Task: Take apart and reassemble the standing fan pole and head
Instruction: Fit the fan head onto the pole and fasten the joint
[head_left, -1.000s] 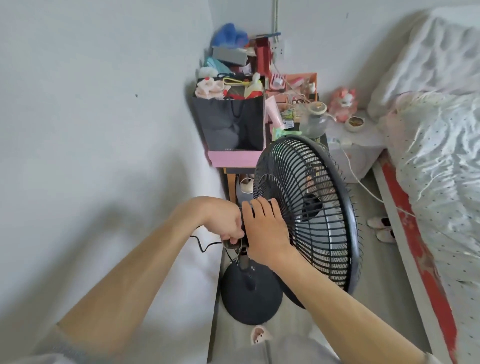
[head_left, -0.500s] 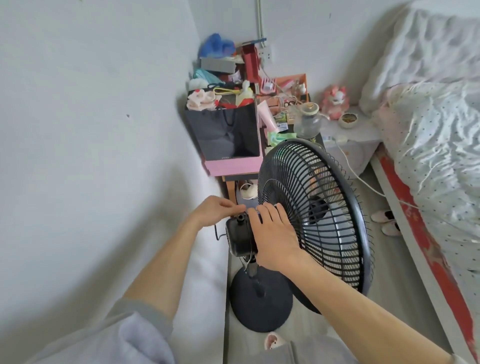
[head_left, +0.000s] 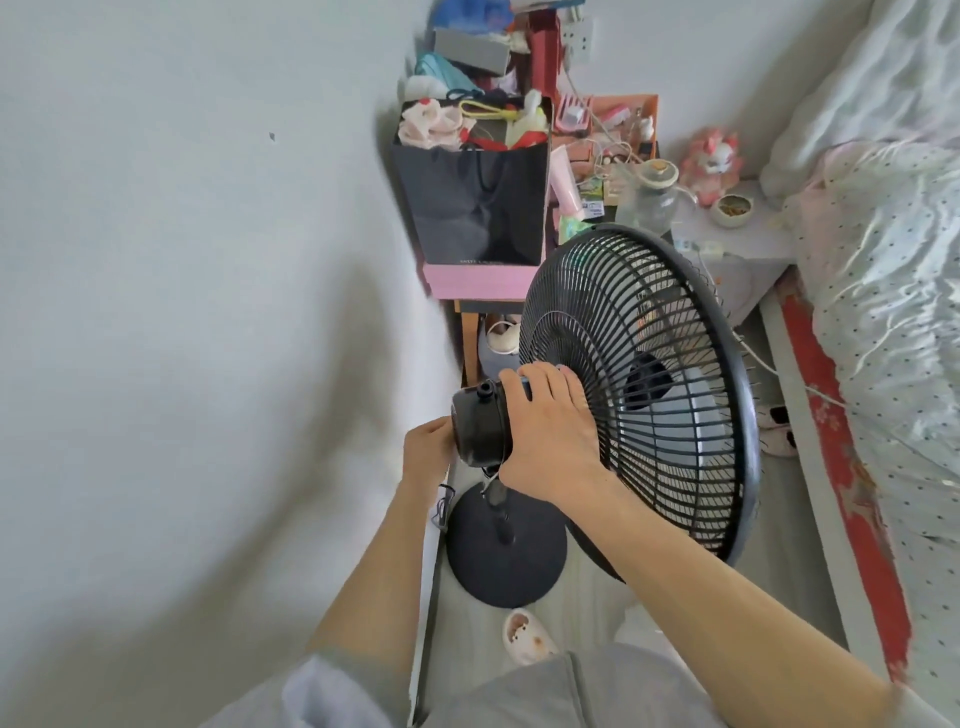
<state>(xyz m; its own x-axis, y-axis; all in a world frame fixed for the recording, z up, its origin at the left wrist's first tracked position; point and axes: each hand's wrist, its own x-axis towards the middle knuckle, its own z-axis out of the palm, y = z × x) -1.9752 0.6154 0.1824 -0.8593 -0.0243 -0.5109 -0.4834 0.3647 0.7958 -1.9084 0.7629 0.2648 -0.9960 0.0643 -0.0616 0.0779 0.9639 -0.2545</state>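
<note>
Our right hand (head_left: 550, 436) wraps over the black motor housing (head_left: 480, 428), fingers spread against the fan cage (head_left: 644, 395) just beyond it. Our left hand (head_left: 428, 452) sits behind the housing; we cannot tell what it grips. Below both hands, the pole (head_left: 498, 499) meets the round base (head_left: 506, 551) on the floor.

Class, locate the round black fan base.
In the head view, the round black fan base sits on the floor at lower centre, beside the white wall, below the black motor housing.
</note>
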